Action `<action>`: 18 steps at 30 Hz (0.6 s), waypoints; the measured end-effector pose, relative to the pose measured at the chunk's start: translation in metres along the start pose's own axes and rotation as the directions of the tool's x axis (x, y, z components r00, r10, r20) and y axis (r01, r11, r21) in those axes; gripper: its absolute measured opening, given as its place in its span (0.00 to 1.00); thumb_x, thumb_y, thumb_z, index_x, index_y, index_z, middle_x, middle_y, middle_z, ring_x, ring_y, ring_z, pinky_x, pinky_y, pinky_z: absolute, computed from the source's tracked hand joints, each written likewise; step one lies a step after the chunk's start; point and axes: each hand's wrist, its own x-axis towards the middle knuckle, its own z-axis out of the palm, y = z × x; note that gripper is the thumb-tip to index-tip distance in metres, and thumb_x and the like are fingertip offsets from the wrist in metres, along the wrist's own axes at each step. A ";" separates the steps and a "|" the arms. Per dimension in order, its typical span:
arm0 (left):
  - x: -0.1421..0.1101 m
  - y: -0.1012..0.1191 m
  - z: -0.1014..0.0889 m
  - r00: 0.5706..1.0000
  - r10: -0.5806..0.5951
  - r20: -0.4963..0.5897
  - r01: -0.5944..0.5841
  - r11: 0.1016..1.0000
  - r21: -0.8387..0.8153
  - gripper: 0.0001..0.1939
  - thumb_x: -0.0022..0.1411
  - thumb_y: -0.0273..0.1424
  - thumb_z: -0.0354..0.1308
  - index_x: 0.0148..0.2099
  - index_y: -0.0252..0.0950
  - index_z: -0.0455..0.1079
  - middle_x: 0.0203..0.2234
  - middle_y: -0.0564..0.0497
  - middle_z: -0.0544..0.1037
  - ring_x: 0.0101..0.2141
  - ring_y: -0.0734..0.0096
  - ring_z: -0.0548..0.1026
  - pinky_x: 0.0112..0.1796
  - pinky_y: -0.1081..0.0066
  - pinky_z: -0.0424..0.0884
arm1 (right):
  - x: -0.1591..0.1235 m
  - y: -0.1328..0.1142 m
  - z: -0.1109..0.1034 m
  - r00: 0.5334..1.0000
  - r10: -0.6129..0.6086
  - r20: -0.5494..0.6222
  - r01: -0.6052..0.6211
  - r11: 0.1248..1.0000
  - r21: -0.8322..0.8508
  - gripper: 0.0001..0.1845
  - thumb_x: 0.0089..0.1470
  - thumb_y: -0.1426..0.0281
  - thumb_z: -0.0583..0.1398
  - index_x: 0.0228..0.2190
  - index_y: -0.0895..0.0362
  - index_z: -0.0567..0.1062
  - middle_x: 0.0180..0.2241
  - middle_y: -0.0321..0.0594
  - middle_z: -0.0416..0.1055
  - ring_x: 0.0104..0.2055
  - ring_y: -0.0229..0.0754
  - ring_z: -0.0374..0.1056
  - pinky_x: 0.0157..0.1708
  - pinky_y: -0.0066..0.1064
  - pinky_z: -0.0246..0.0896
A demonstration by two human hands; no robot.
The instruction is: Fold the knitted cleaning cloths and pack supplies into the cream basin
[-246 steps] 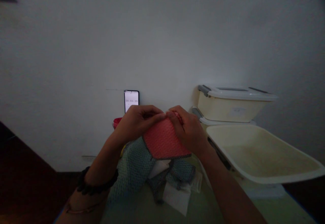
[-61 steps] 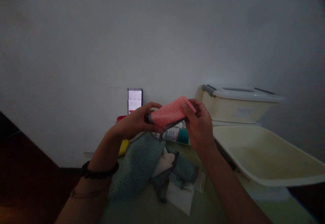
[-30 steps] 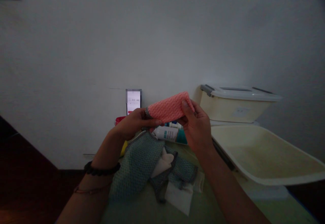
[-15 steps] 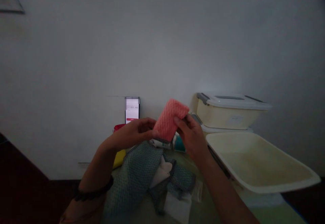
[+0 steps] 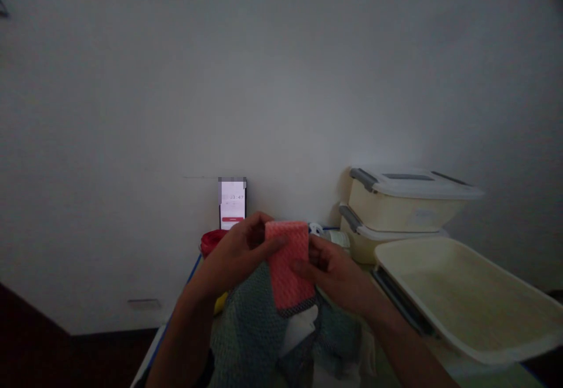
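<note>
Between my two hands hangs a pink textured cloth [image 5: 288,274], folded into a narrow upright rectangle with a dark stitched lower edge. My left hand [image 5: 248,250] pinches its upper left side, thumb across the front. On the right side, my right hand [image 5: 329,265] grips it with the thumb on the front face; the fingertips behind are hidden. Below the cloth lies a grey-green textured fabric [image 5: 250,323] on the table, with a white piece [image 5: 299,329] showing in its fold.
A phone [image 5: 233,203] showing a timer stands against the wall, a red container [image 5: 212,240] before it. At right are two stacked lidded cream boxes [image 5: 409,209] and an open cream basin [image 5: 475,294]. A pale cylindrical container [image 5: 338,240] stands behind my right hand.
Both hands have lowered the pink cloth and turned it from a slant to upright. My left hand has shifted up along its side. The camera view has moved slightly.
</note>
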 end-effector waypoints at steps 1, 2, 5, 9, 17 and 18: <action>0.001 -0.002 -0.001 1.000 -0.013 0.010 0.013 1.000 0.013 0.12 0.55 0.37 0.59 0.36 0.34 0.64 0.27 0.54 0.70 0.28 0.76 0.68 0.28 0.75 0.64 | 0.001 0.002 0.000 1.000 0.009 -0.014 -0.010 0.999 -0.049 0.13 0.52 0.65 0.59 0.41 0.54 0.70 0.38 0.40 0.73 0.40 0.41 0.70 0.41 0.36 0.65; 0.001 -0.005 -0.001 0.999 -0.030 0.014 0.030 0.999 0.030 0.13 0.55 0.38 0.59 0.36 0.34 0.65 0.28 0.54 0.69 0.29 0.75 0.68 0.28 0.75 0.64 | 0.001 0.005 0.000 1.000 0.015 -0.027 -0.018 0.995 -0.103 0.13 0.52 0.64 0.59 0.41 0.54 0.70 0.38 0.40 0.72 0.40 0.42 0.69 0.40 0.36 0.64; 0.003 -0.011 -0.004 0.998 -0.057 -0.026 0.059 0.996 0.062 0.13 0.58 0.40 0.56 0.37 0.34 0.65 0.27 0.54 0.68 0.28 0.75 0.66 0.27 0.75 0.62 | 0.001 0.008 0.000 0.997 0.057 -0.058 -0.068 0.976 -0.207 0.16 0.51 0.63 0.60 0.43 0.54 0.69 0.39 0.40 0.72 0.40 0.43 0.68 0.38 0.35 0.64; 0.004 -0.015 -0.006 0.993 -0.037 -0.116 0.045 0.997 0.068 0.13 0.59 0.41 0.53 0.35 0.35 0.64 0.26 0.54 0.66 0.27 0.75 0.64 0.27 0.74 0.61 | -0.001 0.006 0.000 0.983 0.163 -0.081 -0.181 0.928 -0.326 0.21 0.47 0.59 0.62 0.41 0.55 0.69 0.35 0.39 0.71 0.36 0.43 0.67 0.33 0.34 0.62; -0.003 0.009 0.014 0.986 0.024 -0.165 0.018 0.969 0.245 0.13 0.57 0.41 0.55 0.32 0.36 0.62 0.23 0.58 0.63 0.24 0.77 0.60 0.24 0.77 0.58 | -0.010 -0.015 -0.005 0.998 0.060 -0.017 -0.062 0.899 -0.433 0.12 0.55 0.61 0.55 0.35 0.57 0.68 0.31 0.37 0.68 0.31 0.37 0.63 0.29 0.27 0.56; -0.006 0.012 0.016 0.987 0.028 -0.158 0.016 0.964 0.265 0.13 0.58 0.41 0.55 0.33 0.36 0.62 0.23 0.57 0.63 0.24 0.77 0.61 0.24 0.77 0.58 | -0.012 -0.020 -0.007 0.998 0.053 -0.020 -0.056 0.887 -0.458 0.11 0.55 0.62 0.56 0.35 0.57 0.68 0.30 0.36 0.68 0.31 0.37 0.63 0.28 0.27 0.55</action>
